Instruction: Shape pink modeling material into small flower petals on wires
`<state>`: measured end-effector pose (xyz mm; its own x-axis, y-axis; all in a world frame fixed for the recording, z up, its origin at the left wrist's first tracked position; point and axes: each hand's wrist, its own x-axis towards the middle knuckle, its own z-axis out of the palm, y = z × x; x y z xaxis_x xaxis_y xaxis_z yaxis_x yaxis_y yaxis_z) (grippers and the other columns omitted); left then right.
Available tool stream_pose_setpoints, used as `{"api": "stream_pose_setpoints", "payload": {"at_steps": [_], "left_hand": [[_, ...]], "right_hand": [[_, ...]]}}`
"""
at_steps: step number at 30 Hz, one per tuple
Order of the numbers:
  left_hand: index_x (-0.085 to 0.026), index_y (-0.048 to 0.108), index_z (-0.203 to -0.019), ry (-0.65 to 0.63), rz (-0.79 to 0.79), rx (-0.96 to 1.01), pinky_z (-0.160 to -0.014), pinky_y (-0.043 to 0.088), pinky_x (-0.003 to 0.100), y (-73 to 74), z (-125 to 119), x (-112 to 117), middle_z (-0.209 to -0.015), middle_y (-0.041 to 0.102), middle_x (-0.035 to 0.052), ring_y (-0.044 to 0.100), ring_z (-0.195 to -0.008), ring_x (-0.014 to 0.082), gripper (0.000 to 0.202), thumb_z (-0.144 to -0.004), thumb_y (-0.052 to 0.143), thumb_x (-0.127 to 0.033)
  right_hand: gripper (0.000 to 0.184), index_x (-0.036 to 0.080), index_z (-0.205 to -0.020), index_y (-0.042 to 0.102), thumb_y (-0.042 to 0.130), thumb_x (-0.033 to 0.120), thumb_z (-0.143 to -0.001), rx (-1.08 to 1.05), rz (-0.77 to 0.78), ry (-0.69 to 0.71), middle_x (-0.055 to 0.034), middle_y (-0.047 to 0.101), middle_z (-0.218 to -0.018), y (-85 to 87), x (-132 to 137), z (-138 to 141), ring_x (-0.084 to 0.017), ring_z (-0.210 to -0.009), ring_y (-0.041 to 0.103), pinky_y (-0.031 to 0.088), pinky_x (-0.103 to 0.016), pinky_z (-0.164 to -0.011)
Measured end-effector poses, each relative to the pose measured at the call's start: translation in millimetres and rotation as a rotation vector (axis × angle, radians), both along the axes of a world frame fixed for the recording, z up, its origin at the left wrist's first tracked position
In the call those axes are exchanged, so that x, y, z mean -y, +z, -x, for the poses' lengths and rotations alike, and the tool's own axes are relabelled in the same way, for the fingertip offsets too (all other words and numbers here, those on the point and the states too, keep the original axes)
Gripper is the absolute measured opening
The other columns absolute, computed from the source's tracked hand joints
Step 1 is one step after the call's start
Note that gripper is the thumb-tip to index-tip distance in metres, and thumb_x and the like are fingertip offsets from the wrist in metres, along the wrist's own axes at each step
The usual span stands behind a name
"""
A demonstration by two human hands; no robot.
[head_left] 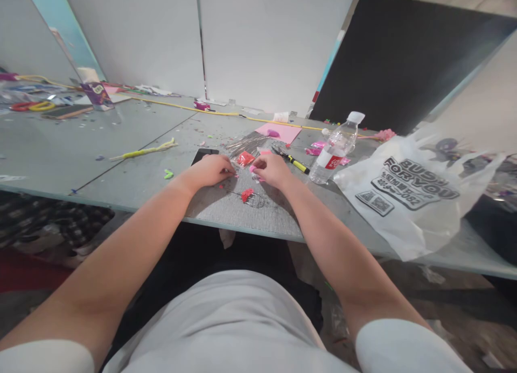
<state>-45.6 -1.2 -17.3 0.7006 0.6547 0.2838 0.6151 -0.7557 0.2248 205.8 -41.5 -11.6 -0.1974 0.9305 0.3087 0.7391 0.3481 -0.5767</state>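
Observation:
My right hand (271,169) pinches a small pink clay-like lump (252,169) just above the table. To its left, my left hand (212,170) is closed, thumb and fingers together; a tiny pink bit shows at the tips, too small to name. Between and behind the hands lies a red packet (245,158). Nearer to me, a red crumbly piece (247,194) sits beside a loop of thin wire (256,202). A dark phone-like slab (204,155) is partly covered by my left hand. Thin metal rods (248,142) lie spread behind the packet.
A clear bottle (332,149) and a white plastic bag (404,195) stand to the right. Yellow-handled pliers (297,162) lie near the bottle. Pink paper (283,132) is behind the rods. A yellow-green twisted strand (149,149) lies left, and a yellow cable (226,113) runs along the back.

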Motion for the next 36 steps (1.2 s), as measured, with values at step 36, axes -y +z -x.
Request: {"api": "stream_pose_setpoints", "payload": {"at_steps": [36], "left_hand": [[-0.017,0.082,-0.100,0.025,0.391,0.640,-0.068,0.045,0.030,3.2,-19,11,-0.081,0.073,0.0047,0.062,-0.073,0.0171,0.039,-0.091,0.074,-0.054]], "right_hand": [[0.007,0.021,-0.087,0.084,0.081,0.022,-0.093,-0.190,-0.481,0.193,-0.0060,0.079,-0.088,-9.6,-8,19,-0.021,-0.082,0.070,0.053,-0.034,-0.077]]}}
